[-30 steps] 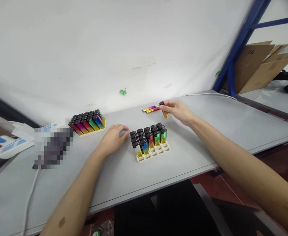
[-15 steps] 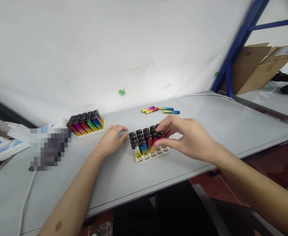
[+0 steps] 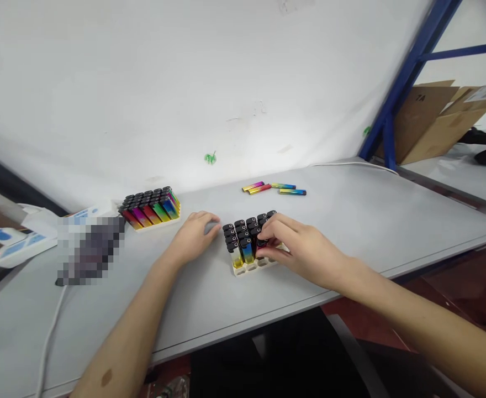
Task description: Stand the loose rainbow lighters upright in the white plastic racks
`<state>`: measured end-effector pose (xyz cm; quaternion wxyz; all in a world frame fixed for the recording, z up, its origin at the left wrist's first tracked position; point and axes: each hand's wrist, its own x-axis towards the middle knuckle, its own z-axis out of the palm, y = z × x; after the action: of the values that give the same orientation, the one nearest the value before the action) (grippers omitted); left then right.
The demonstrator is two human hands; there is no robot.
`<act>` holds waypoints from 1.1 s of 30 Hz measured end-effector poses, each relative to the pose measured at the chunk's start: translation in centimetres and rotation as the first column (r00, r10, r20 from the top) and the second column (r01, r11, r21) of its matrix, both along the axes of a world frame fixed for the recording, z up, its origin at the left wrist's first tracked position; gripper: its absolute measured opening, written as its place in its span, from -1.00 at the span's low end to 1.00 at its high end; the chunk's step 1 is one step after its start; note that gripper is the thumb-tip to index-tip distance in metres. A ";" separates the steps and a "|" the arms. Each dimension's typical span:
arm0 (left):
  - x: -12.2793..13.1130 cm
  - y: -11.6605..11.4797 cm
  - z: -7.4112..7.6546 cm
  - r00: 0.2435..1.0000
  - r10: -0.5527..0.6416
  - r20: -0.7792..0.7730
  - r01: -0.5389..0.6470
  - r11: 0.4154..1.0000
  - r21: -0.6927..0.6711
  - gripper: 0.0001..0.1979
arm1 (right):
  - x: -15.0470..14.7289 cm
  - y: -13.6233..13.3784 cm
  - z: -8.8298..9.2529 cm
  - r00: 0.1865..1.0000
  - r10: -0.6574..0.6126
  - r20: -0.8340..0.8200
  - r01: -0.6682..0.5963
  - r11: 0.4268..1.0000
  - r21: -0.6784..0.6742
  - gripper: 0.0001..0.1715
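My right hand (image 3: 288, 243) pinches a pink lighter (image 3: 261, 246) by its black top, upright among the others in a white tray (image 3: 243, 271). Several lighters with black tops fill the tray's rear and left slots, a blue and yellow lighter (image 3: 247, 252) and a silver and yellow lighter (image 3: 236, 256) among them. Slots along the front edge hold nothing; my fingers hide the tray's right part. Resting on the table left of the tray, my left hand (image 3: 196, 235) holds nothing, its thumb and fingers apart.
A second white tray (image 3: 152, 225) full of colourful lighters stands at the back left. Several loose lighters (image 3: 259, 189) lie near the wall. A blurred dark object (image 3: 96, 251) with a white cable sits left, beside white and blue packaging (image 3: 23, 246). Cardboard boxes (image 3: 437, 121) stand far right.
My right hand has lowered the pink lighter, which was tilted above the tray, into a slot and it now stands straighter. My left hand stays in place. The view has shifted slightly.
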<state>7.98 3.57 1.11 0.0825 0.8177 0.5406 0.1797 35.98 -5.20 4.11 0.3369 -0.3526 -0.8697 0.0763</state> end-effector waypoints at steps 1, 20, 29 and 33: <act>0.0 -0.1 0.0 1.000 0.002 0.002 -0.002 1.000 -0.005 -0.65 | 0.0 0.0 0.1 1.000 -0.002 0.014 0.002 1.000 0.008 -0.84; 0.1 -0.1 0.1 1.000 -0.002 0.016 0.002 1.000 -0.008 -0.64 | -0.3 -0.3 1.4 0.972 -0.115 0.204 0.064 0.969 0.239 -0.82; 0.2 -0.1 0.2 1.000 0.001 0.019 -0.001 1.000 -0.008 -0.65 | 0.2 9.4 3.7 0.948 -0.318 -0.021 0.318 0.940 0.122 -0.60; 0.1 -0.1 0.0 1.000 0.000 0.016 0.001 1.000 -0.008 -0.66 | 1.0 16.0 0.0 0.817 -0.492 0.301 0.490 0.868 0.087 -0.57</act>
<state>8.04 3.49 1.16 0.0902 0.8160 0.5404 0.1842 36.97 10.75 4.13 0.2041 -0.5710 -0.7919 -0.0723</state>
